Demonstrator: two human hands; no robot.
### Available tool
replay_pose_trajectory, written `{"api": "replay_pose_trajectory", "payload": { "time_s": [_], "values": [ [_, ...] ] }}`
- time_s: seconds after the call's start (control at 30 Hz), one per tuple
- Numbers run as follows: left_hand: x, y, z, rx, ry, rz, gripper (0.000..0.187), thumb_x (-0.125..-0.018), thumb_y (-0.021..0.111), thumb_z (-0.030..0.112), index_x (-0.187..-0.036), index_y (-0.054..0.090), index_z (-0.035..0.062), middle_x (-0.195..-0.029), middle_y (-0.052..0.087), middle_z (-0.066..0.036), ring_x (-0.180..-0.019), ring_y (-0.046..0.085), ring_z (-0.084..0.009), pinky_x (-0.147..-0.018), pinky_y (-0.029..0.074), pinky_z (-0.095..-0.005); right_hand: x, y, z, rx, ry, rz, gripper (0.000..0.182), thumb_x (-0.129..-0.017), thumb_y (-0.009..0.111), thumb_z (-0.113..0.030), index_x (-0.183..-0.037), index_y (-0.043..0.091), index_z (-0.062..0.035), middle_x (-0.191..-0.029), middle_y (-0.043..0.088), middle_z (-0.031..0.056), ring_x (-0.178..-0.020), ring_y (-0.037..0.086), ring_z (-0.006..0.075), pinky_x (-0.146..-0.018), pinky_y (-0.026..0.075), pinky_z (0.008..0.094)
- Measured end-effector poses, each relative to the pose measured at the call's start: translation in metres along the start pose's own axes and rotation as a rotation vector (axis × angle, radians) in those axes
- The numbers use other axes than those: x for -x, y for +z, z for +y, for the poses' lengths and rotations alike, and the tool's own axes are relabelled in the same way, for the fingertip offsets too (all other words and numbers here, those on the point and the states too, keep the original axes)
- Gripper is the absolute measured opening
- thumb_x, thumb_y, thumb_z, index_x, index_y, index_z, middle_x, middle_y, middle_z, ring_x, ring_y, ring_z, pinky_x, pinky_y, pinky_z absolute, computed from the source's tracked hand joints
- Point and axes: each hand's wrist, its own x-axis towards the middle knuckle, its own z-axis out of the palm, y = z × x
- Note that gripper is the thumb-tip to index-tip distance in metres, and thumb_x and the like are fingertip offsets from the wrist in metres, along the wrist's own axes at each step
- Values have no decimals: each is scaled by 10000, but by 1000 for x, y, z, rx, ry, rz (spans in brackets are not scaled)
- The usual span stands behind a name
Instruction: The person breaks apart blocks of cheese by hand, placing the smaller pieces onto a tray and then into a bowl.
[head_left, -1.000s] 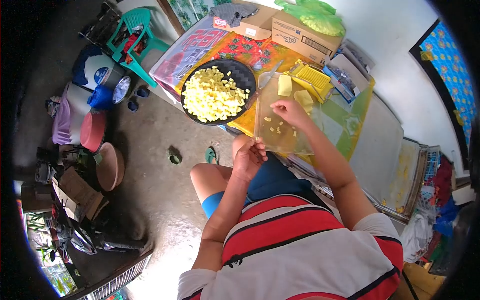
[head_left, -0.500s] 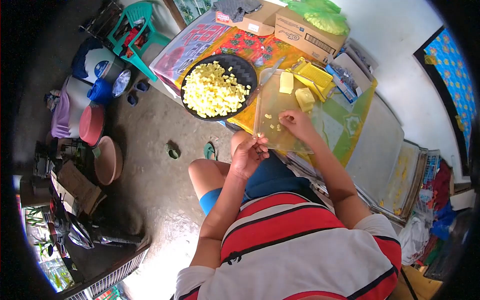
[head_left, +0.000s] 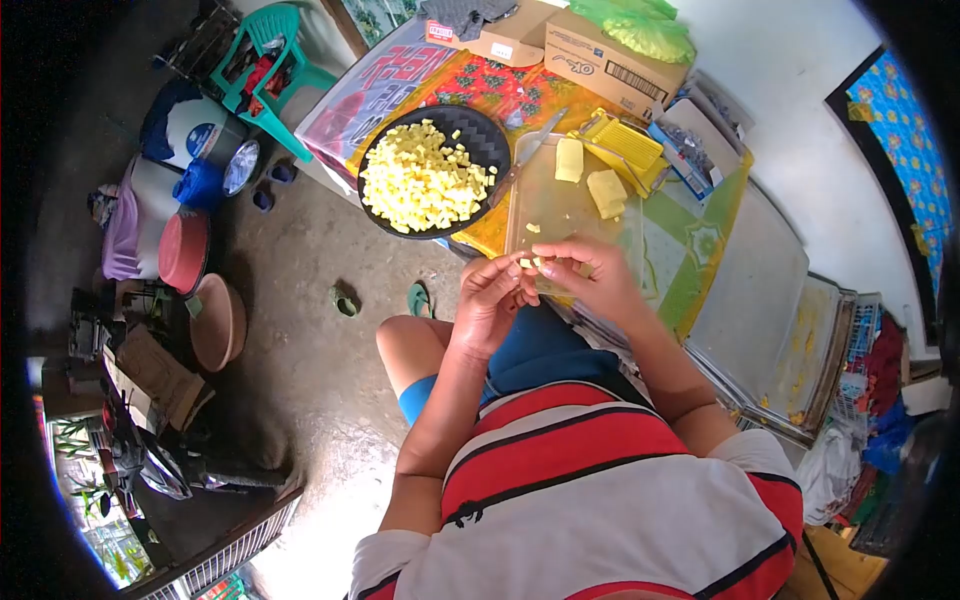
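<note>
My left hand (head_left: 487, 300) is closed in a pinch at the near edge of the translucent cutting board (head_left: 560, 215), with a small pale yellow cheese-like cube (head_left: 525, 263) at its fingertips. Right beside it, my right hand (head_left: 600, 278) pinches a second cube (head_left: 538, 261), and the fingertips of both hands nearly meet. Two larger yellow blocks, one upright block (head_left: 569, 160) and one cut block (head_left: 606, 194), lie on the board. A loose bit (head_left: 533, 228) rests near them. Left of the board, a round black tray (head_left: 488, 140) carries a heap of cubes (head_left: 420, 180).
A knife (head_left: 540, 145) lies between tray and board, blade pointing away. Behind the board are a yellow slotted rack (head_left: 622, 145) and a blue-edged box (head_left: 685, 160). Cardboard boxes (head_left: 605, 65) stand at the table's back. A green chair (head_left: 265, 70) is at far left.
My right hand has moved from the board towards my left hand, bringing a cube to its fingertips. Fewer loose cubes show on the board. My left hand has hardly moved.
</note>
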Motion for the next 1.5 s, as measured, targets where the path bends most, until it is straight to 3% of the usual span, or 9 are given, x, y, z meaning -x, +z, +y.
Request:
{"api": "replay_pose_trajectory", "payload": {
  "time_s": [0.17, 0.37, 0.47, 0.57, 0.67, 0.87, 0.97, 1.23, 1.5],
  "values": [
    [3, 6, -2, -72, 46, 42, 231, -911, 592, 124, -1101, 641, 3, -819, 650, -67, -710, 620, -140, -656, 527, -280, 4, 6, -4, -21, 48, 27, 202, -854, 669, -101, -1049, 677, -46, -868, 663, 66, -715, 583, 83, -625, 465, 224],
    [6, 9, -7, -235, 117, 105, 220, -916, 599, 132, -1081, 658, -2, -780, 638, -42, -676, 585, -117, -631, 485, -242, 6, 8, -7, 251, -161, 96, 150, -819, 681, -122, -953, 675, -53, -813, 645, 112, -700, 625, 245, -624, 491, 323],
    [7, 11, -9, -316, 143, 128, 211, -915, 603, 132, -1060, 664, -9, -784, 639, -40, -668, 571, -109, -631, 473, -236, 8, 9, -9, 312, -155, 124, 146, -808, 686, -143, -930, 672, -63, -796, 638, 111, -698, 617, 279, -627, 489, 347],
    [9, 14, -9, -368, 167, 149, 184, -912, 606, 131, -1003, 671, -15, -800, 645, -46, -673, 568, -108, -633, 474, -241, 9, 7, -12, 373, -151, 103, 152, -806, 686, -145, -930, 669, -58, -813, 652, 108, -700, 626, 263, -631, 493, 335],
    [8, 5, -10, -291, 144, 161, 163, -908, 604, 134, -961, 666, -8, -819, 657, -65, -684, 580, -120, -635, 488, -256, 14, 7, -6, 192, 18, 122, 173, -795, 687, -157, -937, 671, -61, -832, 667, 102, -708, 635, 252, -638, 498, 331],
    [2, -19, -13, -66, -12, 231, 169, -897, 577, 146, -992, 619, 13, -851, 669, -103, -689, 604, -155, -638, 517, -298, 14, -20, 64, 505, 293, 176, 208, -789, 656, -224, -968, 692, -126, -861, 681, 98, -748, 651, 271, -666, 507, 373],
    [-3, -35, -25, -30, -105, 232, 183, -889, 562, 171, -987, 605, 22, -854, 670, -95, -696, 608, -165, -654, 520, -313, 17, -25, 112, 661, 377, 33, 200, -796, 623, -232, -959, 691, -137, -911, 676, 114, -807, 646, 313, -695, 506, 408],
    [-1, -49, -47, 78, -274, 255, 240, -908, 517, 186, -1059, 599, 18, -863, 658, -72, -697, 600, -167, -665, 521, -313, 6, -19, 107, 677, 296, 69, 203, -801, 606, -202, -971, 685, -124, -932, 657, 129, -864, 629, 328, -735, 502, 422],
    [-2, -43, -45, 83, -279, 261, 220, -891, 570, 211, -1005, 640, 36, -861, 662, -45, -693, 593, -152, -669, 518, -303, -10, -4, 105, 629, 155, 3, 185, -784, 627, -169, -948, 687, -107, -927, 640, 137, -884, 608, 339, -767, 493, 418]
  ]
}}
